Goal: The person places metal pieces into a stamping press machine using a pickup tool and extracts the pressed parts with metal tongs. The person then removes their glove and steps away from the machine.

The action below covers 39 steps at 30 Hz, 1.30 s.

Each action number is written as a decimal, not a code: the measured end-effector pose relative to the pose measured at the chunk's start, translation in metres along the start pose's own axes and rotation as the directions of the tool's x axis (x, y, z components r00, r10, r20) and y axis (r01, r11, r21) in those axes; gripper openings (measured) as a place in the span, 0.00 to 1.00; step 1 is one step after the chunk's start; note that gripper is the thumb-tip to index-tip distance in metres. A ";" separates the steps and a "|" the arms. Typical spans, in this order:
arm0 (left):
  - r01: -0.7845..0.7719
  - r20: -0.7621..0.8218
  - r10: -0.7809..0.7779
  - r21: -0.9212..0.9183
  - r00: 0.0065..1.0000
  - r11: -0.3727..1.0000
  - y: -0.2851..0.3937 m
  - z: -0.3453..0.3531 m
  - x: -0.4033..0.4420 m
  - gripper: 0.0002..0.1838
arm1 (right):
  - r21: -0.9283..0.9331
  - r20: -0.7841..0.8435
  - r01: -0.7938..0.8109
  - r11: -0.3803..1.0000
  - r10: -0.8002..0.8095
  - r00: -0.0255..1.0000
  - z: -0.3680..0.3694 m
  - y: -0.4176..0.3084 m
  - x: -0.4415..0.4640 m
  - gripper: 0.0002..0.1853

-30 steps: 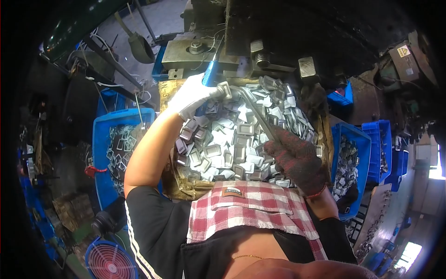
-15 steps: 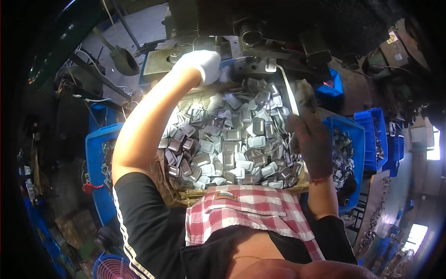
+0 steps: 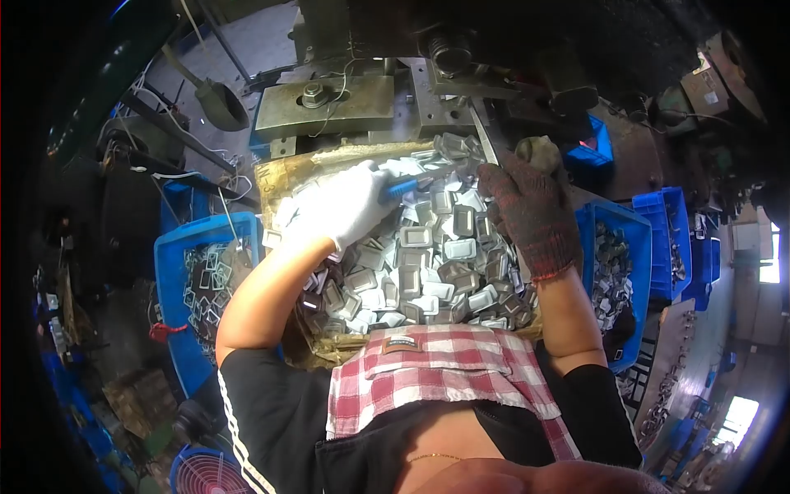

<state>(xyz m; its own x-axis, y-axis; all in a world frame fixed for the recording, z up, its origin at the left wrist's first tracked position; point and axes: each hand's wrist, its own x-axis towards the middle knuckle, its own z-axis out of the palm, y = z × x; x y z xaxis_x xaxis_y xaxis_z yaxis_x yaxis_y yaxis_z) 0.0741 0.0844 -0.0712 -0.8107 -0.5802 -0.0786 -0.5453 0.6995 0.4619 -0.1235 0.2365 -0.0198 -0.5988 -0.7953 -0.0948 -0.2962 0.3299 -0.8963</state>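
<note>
My left hand (image 3: 350, 202), in a white glove, is above the left part of a heap of small rectangular metal pieces (image 3: 415, 237). Its fingers are closed on a blue-handled tool (image 3: 401, 188), whose dark shaft points right over the heap. My right hand (image 3: 531, 210), in a dark glove, is at the heap's right side. It grips a long, narrow metal tool (image 3: 484, 132) whose far end reaches to the machine's die (image 3: 444, 103). Whether a piece sits at that end I cannot make out.
Blue bins (image 3: 169, 317) with metal pieces stand left and right of the heap. Beyond it is a steel block with a bolt (image 3: 325, 107), under the dark press (image 3: 494, 41). A fan (image 3: 210, 473) is at lower left.
My left hand has come back from the die area to the heap, and a blue-handled tool now shows in it. My right hand has moved slightly forward and left with the metal tool.
</note>
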 end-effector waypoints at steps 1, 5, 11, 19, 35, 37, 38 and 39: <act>0.021 0.036 -0.021 -0.003 0.999 1.000 0.000 -0.002 0.000 0.23 | -0.054 -0.042 -0.010 0.999 0.008 0.999 0.002 -0.003 -0.001 0.13; 0.166 0.231 -0.141 -0.092 0.963 0.982 0.017 -0.031 0.003 0.24 | -0.246 -0.156 0.245 0.938 -0.288 0.945 -0.004 0.025 0.012 0.12; 0.173 -0.121 -0.250 -0.444 0.961 0.879 -0.040 0.003 -0.001 0.19 | -0.148 -0.141 0.085 0.985 -0.106 0.984 -0.025 0.006 -0.018 0.16; 0.180 0.105 -0.305 -0.957 0.946 0.229 -0.044 -0.012 -0.012 0.14 | 0.210 0.285 -0.224 0.952 0.159 0.945 -0.008 -0.010 -0.080 0.20; 0.134 0.038 -0.261 -0.921 0.965 0.365 -0.044 -0.007 -0.011 0.14 | -0.091 0.384 0.097 0.991 -0.055 0.922 0.004 -0.009 -0.079 0.23; 0.112 0.005 -0.266 -0.914 0.964 0.391 -0.044 -0.007 -0.011 0.15 | -0.113 0.383 0.118 0.987 -0.066 0.921 0.005 -0.007 -0.079 0.23; 0.095 -0.006 -0.244 -0.910 0.970 0.403 -0.047 -0.006 -0.011 0.15 | -0.107 0.387 0.105 0.989 -0.056 0.920 0.005 -0.004 -0.078 0.22; 0.078 -0.017 -0.221 -0.907 0.975 0.414 -0.045 -0.009 -0.010 0.16 | -0.101 0.388 0.101 0.990 -0.054 0.920 0.004 -0.002 -0.078 0.22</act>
<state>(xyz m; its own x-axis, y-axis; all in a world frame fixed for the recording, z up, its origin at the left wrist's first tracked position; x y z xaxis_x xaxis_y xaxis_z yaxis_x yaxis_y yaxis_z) 0.1086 0.0555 -0.0831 -0.6666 -0.7272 -0.1637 -0.0963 -0.1338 0.9863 -0.0730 0.2963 -0.0126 -0.2460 -0.9470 -0.2065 -0.4290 0.2974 -0.8529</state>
